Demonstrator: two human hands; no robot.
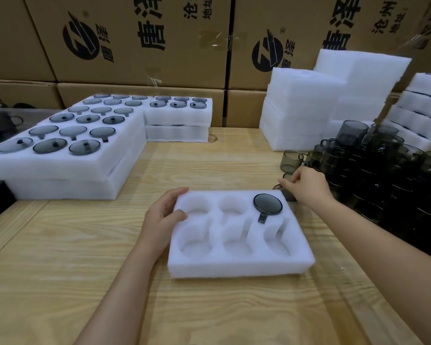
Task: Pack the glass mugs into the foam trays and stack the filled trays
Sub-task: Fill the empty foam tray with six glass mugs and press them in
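Foam tray [237, 266] lies on the wooden table [67, 270], with a glass mug [268, 204] seated in the far right one of its six pockets. The left hand [163, 215] grips its far left corner, thumb on top. The right hand [307, 185] curls round a second mug [289, 195] just beside the tray, mostly hidden. Filled trays [60, 168] are stacked far left, and the loose mugs [358, 165] on the right are cut off
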